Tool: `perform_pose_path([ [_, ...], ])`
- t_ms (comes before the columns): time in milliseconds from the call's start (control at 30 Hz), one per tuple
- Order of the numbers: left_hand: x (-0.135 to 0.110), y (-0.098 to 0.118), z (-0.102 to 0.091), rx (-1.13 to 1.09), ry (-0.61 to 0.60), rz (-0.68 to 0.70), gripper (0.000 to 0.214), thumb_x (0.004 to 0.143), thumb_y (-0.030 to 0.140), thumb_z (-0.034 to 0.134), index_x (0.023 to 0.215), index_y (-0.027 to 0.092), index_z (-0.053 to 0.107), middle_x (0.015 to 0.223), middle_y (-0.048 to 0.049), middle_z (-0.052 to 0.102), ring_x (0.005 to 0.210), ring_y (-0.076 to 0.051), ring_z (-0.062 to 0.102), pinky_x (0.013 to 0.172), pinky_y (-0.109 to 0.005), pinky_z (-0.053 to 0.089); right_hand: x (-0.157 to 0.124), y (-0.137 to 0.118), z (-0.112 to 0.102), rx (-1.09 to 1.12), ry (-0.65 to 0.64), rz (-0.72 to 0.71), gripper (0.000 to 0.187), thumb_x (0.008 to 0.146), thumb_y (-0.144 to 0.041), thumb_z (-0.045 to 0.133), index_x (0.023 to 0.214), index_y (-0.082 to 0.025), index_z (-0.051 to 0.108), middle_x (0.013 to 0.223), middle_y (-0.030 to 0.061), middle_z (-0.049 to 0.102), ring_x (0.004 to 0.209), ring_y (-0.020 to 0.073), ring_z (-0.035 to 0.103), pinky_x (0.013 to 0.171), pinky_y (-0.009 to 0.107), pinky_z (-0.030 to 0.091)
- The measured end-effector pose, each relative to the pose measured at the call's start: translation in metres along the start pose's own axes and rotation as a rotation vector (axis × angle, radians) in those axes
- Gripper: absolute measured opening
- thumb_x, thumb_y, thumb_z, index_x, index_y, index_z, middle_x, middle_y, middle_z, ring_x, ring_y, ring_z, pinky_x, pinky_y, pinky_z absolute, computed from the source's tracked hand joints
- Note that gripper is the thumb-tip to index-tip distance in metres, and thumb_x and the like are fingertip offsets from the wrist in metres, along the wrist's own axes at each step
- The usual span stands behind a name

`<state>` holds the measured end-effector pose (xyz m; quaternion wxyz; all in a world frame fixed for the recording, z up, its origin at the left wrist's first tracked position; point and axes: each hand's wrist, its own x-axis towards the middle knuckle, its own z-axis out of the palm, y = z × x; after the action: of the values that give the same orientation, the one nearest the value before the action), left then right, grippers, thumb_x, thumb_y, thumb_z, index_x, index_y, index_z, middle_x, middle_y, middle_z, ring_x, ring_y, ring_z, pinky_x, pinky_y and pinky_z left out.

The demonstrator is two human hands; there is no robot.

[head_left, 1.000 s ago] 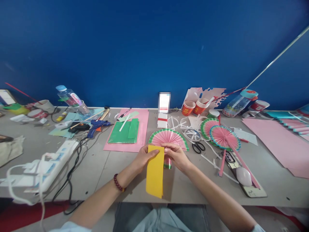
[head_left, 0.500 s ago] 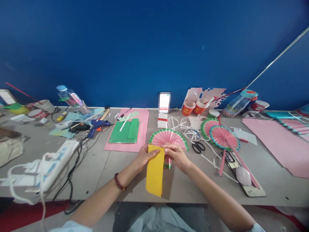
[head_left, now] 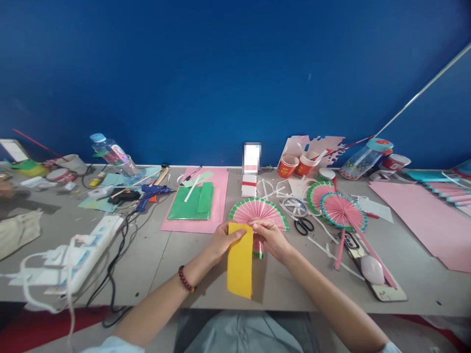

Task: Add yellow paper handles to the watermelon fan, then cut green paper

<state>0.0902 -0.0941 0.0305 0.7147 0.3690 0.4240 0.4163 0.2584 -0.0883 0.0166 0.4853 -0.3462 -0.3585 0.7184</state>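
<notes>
A long yellow paper strip [head_left: 240, 262] lies lengthwise toward me on the grey table [head_left: 154, 255]. My left hand [head_left: 220, 241] pinches its top left corner, thumb on top. My right hand [head_left: 269, 236] pinches the top right corner, fingers closed. Just behind and under my hands lies a pink pleated paper fan with a green rim [head_left: 258, 214]; its folded handle end shows beside the strip. A beaded bracelet [head_left: 185, 279] circles my left wrist.
Black scissors [head_left: 302, 224], two more watermelon fans [head_left: 336, 205], paper cups [head_left: 296, 164] and white scraps lie to the right. Green paper on a pink sheet [head_left: 194, 202], a blue glue gun [head_left: 149, 192], a power strip [head_left: 90, 242] and a bottle [head_left: 114, 154] sit left. A large pink sheet [head_left: 427, 218] lies far right.
Both hands stay on the top of the yellow strip; its near end has drawn up slightly. The view shifted a little to the left.
</notes>
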Motion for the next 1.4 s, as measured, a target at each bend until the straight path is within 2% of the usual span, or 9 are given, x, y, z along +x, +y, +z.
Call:
perform_pose_path([
  [167,-0.002,0.004,0.004,0.098,0.085,0.095,0.036,0.058,0.039,0.079,0.074,0.016,0.055,0.064,0.0018,0.063,0.055,-0.012,0.059,0.054,-0.023,0.046,-0.001,-0.002,-0.001,-0.074,-0.005,-0.021,0.028,0.071,-0.039,0.072,0.091,-0.02,0.068,0.071,-0.0006,0.066,0.055,0.0114,0.061,0.049,0.023,0.05],
  [400,-0.005,0.006,0.006,0.23,0.131,0.226,0.034,0.064,0.041,0.074,0.067,0.018,0.05,0.058,0.0058,0.051,0.053,-0.009,0.051,0.052,-0.02,0.042,-0.002,-0.002,0.006,-0.271,0.074,-0.034,0.032,0.067,-0.045,0.073,0.071,-0.016,0.059,0.057,-0.003,0.06,0.044,0.0086,0.054,0.042,0.02,0.044],
  [533,-0.006,0.01,0.003,0.287,0.08,0.235,0.031,0.065,0.039,0.073,0.067,0.017,0.052,0.06,0.0049,0.05,0.055,-0.009,0.049,0.052,-0.019,0.039,-0.003,-0.003,0.006,-0.353,0.071,-0.063,0.032,0.068,-0.046,0.072,0.07,-0.017,0.058,0.057,-0.003,0.059,0.046,0.0091,0.054,0.044,0.021,0.045],
  [700,-0.004,0.021,-0.007,0.31,-0.041,0.194,0.023,0.071,0.038,0.067,0.077,0.016,0.063,0.07,0.0006,0.06,0.064,-0.012,0.055,0.06,-0.021,0.041,-0.005,-0.003,0.002,-0.421,0.01,-0.057,0.029,0.073,-0.043,0.067,0.069,-0.017,0.055,0.055,-0.0042,0.055,0.041,0.0077,0.05,0.038,0.019,0.04],
  [833,-0.003,0.027,-0.009,0.441,-0.076,0.152,0.02,0.072,0.035,0.067,0.074,0.015,0.066,0.072,-0.0021,0.064,0.068,-0.014,0.058,0.064,-0.022,0.043,-0.008,0.0,0.004,-0.551,-0.031,-0.032,0.023,0.076,-0.038,0.064,0.071,-0.017,0.058,0.057,-0.0039,0.054,0.04,0.0076,0.05,0.037,0.019,0.04],
  [1067,0.0,0.017,-0.01,0.546,-0.09,0.162,0.022,0.072,0.036,0.067,0.071,0.014,0.067,0.073,-0.0054,0.067,0.07,-0.017,0.06,0.063,-0.025,0.046,-0.009,0.002,0.007,-0.645,-0.02,-0.023,0.02,0.077,-0.036,0.062,0.072,-0.017,0.061,0.058,-0.0022,0.058,0.043,0.0092,0.052,0.039,0.02,0.042],
  [1167,0.001,0.017,-0.012,0.562,-0.032,0.247,0.022,0.074,0.037,0.065,0.072,0.015,0.067,0.072,-0.0043,0.067,0.069,-0.017,0.06,0.062,-0.024,0.045,-0.008,0.001,0.008,-0.663,-0.02,-0.056,0.019,0.075,-0.034,0.064,0.081,-0.017,0.065,0.071,0.002,0.066,0.06,0.0138,0.061,0.052,0.024,0.049],
  [1267,0.0,0.02,-0.015,0.558,0.132,0.35,0.022,0.075,0.038,0.065,0.073,0.016,0.066,0.071,-0.0031,0.067,0.068,-0.016,0.06,0.061,-0.023,0.045,-0.008,0.0,0.007,-0.667,-0.094,-0.082,0.023,0.075,-0.032,0.065,0.092,-0.018,0.069,0.091,0.0057,0.071,0.083,0.0198,0.066,0.072,0.03,0.052],
  [1400,0.004,0.027,-0.023,0.406,0.357,0.423,0.024,0.071,0.04,0.068,0.072,0.016,0.066,0.068,-0.0016,0.065,0.063,-0.014,0.059,0.057,-0.022,0.045,-0.006,0.002,0.001,-0.636,-0.089,-0.065,0.028,0.079,-0.035,0.062,0.1,-0.018,0.068,0.098,0.0071,0.07,0.09,0.0225,0.066,0.077,0.034,0.052],
])
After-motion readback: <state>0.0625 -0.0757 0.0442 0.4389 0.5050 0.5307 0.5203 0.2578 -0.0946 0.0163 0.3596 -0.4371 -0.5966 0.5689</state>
